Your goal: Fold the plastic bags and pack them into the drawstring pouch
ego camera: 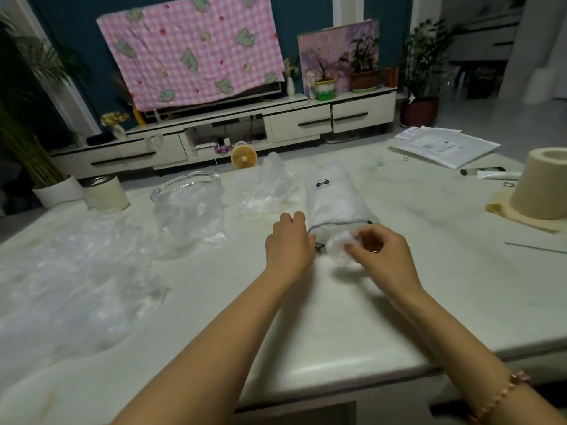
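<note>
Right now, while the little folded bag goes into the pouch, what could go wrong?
1. The folded bag is only pinched by the right hand in a fingertip grip. The slippery plastic may spring open before it gets inside the pouch.
2. The pouch mouth looks floppy beside the left hand, so it might sag shut and block the bag.
3. The drawstring lies right at the opening and could snag.

No text is legible; print on the papers point(441, 145) blurs.
</note>
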